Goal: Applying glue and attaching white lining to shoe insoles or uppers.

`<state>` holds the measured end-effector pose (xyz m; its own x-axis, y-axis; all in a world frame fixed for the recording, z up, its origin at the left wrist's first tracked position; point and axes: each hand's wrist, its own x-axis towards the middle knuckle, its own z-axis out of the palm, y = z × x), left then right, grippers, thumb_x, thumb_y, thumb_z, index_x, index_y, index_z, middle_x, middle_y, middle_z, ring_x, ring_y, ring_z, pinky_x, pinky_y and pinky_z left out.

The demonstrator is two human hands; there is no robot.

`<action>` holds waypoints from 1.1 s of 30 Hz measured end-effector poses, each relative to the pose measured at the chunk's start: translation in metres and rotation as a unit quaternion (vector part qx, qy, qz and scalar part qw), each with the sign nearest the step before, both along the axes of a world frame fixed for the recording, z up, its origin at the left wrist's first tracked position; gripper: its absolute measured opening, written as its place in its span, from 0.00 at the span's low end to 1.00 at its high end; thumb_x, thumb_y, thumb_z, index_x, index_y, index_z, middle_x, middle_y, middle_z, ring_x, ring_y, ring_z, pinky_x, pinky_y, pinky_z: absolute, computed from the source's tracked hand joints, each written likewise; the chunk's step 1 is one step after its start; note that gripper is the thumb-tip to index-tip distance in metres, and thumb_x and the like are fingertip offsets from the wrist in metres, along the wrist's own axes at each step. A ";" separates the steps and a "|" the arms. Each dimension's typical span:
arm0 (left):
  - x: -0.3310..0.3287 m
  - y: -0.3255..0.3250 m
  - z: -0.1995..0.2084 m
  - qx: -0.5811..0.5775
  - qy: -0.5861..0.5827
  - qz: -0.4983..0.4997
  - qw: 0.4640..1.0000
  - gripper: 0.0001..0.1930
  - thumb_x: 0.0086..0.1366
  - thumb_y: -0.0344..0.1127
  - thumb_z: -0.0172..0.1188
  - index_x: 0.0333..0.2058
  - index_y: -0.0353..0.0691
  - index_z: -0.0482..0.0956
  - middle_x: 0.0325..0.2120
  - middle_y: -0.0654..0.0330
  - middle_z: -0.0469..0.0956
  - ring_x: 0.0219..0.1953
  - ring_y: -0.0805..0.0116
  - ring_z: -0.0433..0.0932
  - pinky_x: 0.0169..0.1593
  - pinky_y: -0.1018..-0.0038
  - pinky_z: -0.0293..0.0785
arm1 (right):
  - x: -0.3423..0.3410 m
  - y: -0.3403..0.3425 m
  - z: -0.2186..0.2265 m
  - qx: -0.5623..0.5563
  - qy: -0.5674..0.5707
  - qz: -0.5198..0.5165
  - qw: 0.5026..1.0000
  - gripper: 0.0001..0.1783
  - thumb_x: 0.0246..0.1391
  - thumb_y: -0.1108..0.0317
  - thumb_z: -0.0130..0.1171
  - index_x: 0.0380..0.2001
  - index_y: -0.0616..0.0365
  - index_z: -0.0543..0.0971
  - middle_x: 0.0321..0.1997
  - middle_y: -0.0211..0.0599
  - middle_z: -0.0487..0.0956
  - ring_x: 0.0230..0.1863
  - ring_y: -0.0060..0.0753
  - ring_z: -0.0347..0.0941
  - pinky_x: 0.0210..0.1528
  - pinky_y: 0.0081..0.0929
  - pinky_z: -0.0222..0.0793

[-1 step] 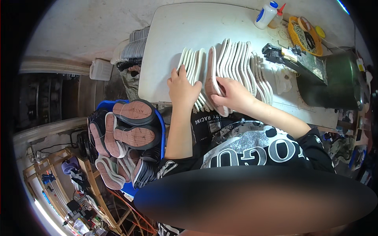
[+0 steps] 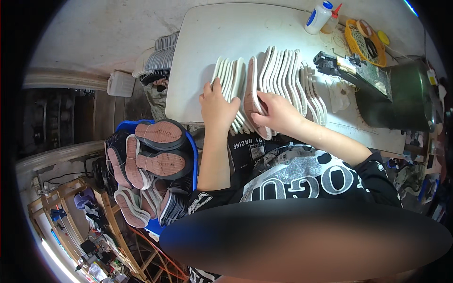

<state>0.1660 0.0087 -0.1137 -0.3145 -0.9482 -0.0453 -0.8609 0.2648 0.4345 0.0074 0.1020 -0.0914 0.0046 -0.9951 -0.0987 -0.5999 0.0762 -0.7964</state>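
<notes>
Two rows of white-edged shoe soles stand on edge on the white table. My left hand [image 2: 219, 106] spans the near part of the left row [image 2: 230, 78], fingers on its left side and thumb on its right, gripping it. In my right hand [image 2: 278, 113] is a single shoe sole [image 2: 250, 89] with a pinkish-brown face turned left; the thumb lies on that face, and the other fingers are partly hidden behind it. This sole leans upright in the gap, close against the right row [image 2: 283, 70]. Several lower soles [image 2: 317, 89] stand at that row's right end.
A dark clamp-like device [image 2: 349, 70] and a dark green rounded object [image 2: 401, 99] stand at the right. Behind them are a yellow basket [image 2: 351, 35] and a white bottle [image 2: 318, 19]. A blue bin [image 2: 194, 146] of bundled soles [image 2: 163, 134] sits left of me, below the table [image 2: 212, 28].
The sole in my right hand has shifted very slightly left, and both hands have moved a little left with the left row.
</notes>
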 end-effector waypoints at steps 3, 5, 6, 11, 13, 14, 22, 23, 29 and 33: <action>0.007 -0.010 -0.009 -0.049 0.042 -0.036 0.997 0.36 0.48 0.41 0.60 0.57 0.35 0.66 0.57 0.44 0.63 0.55 0.40 0.64 0.55 0.56 0.67 | 0.009 -0.011 -0.010 -0.010 0.080 -0.016 0.997 0.24 0.45 0.62 0.59 0.40 0.73 0.69 0.32 0.56 0.76 0.35 0.55 0.75 0.39 0.42 0.71; -0.001 -0.010 -0.002 -0.015 0.004 0.015 1.000 0.36 0.49 0.42 0.60 0.58 0.35 0.65 0.57 0.44 0.63 0.55 0.41 0.64 0.56 0.57 0.66 | 0.013 -0.020 -0.011 -0.002 0.133 -0.031 0.991 0.30 0.47 0.61 0.59 0.47 0.76 0.68 0.36 0.56 0.77 0.37 0.54 0.75 0.41 0.40 0.72; -0.003 -0.009 -0.006 -0.002 -0.001 0.016 1.000 0.38 0.52 0.49 0.62 0.59 0.35 0.64 0.58 0.44 0.62 0.57 0.40 0.62 0.58 0.53 0.63 | 0.017 -0.023 -0.010 0.013 0.162 0.024 0.986 0.31 0.48 0.61 0.58 0.48 0.79 0.67 0.37 0.57 0.76 0.38 0.53 0.76 0.42 0.40 0.72; -0.009 -0.004 -0.005 0.028 -0.015 0.038 0.999 0.48 0.50 0.65 0.62 0.61 0.36 0.62 0.62 0.42 0.55 0.62 0.39 0.55 0.58 0.41 0.56 | -0.006 -0.005 0.012 0.010 0.053 0.079 0.995 0.32 0.51 0.63 0.57 0.55 0.73 0.65 0.41 0.53 0.76 0.36 0.44 0.77 0.41 0.32 0.74; -0.010 -0.002 0.003 0.049 -0.039 0.035 0.997 0.52 0.47 0.70 0.61 0.61 0.35 0.60 0.63 0.40 0.53 0.63 0.38 0.53 0.58 0.37 0.54 | -0.029 0.020 0.014 -0.037 0.007 -0.016 0.999 0.30 0.50 0.64 0.57 0.55 0.67 0.67 0.51 0.50 0.72 0.48 0.50 0.71 0.53 0.39 0.66; -0.011 -0.003 0.005 0.059 -0.053 0.020 0.997 0.55 0.46 0.71 0.61 0.62 0.34 0.58 0.63 0.37 0.52 0.64 0.39 0.53 0.58 0.37 0.53 | -0.043 0.033 0.005 -0.108 0.055 -0.067 0.990 0.29 0.50 0.64 0.57 0.55 0.64 0.68 0.53 0.49 0.70 0.51 0.50 0.68 0.56 0.41 0.63; -0.045 -0.006 0.010 0.044 -0.109 0.006 0.993 0.56 0.43 0.73 0.61 0.56 0.26 0.62 0.63 0.36 0.52 0.64 0.42 0.54 0.55 0.38 0.60 | -0.095 0.082 -0.048 0.017 -0.066 -0.238 0.969 0.30 0.56 0.53 0.56 0.52 0.68 0.68 0.46 0.56 0.74 0.47 0.48 0.71 0.49 0.39 0.63; -0.044 -0.008 0.011 0.048 -0.107 0.005 0.993 0.56 0.44 0.73 0.61 0.56 0.26 0.61 0.63 0.36 0.52 0.64 0.42 0.54 0.55 0.38 0.60 | -0.095 0.079 -0.048 0.018 -0.068 -0.242 0.968 0.30 0.56 0.53 0.56 0.52 0.68 0.68 0.46 0.56 0.74 0.47 0.48 0.71 0.49 0.39 0.63; -0.055 -0.006 0.008 -0.017 -0.124 -0.034 0.992 0.50 0.48 0.68 0.61 0.60 0.34 0.61 0.65 0.41 0.51 0.68 0.43 0.45 0.64 0.38 0.37 | -0.111 0.055 -0.052 0.033 -0.057 -0.222 0.973 0.28 0.57 0.55 0.55 0.52 0.68 0.70 0.47 0.60 0.76 0.52 0.50 0.73 0.53 0.34 0.66; -0.088 0.012 -0.007 -0.107 0.060 -0.237 0.964 0.39 0.57 0.62 0.56 0.60 0.40 0.63 0.64 0.45 0.55 0.66 0.40 0.49 0.64 0.41 0.43 | -0.111 0.057 -0.042 -0.018 -0.065 -0.165 0.984 0.34 0.54 0.59 0.56 0.60 0.66 0.63 0.47 0.60 0.76 0.50 0.50 0.74 0.54 0.33 0.66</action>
<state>0.0777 0.0211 -0.1210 -0.7059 -0.6797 0.1992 -0.5678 0.7111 0.4147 -0.1034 0.1593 -0.1330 -0.3096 -0.9472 -0.0836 -0.4399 0.2206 -0.8706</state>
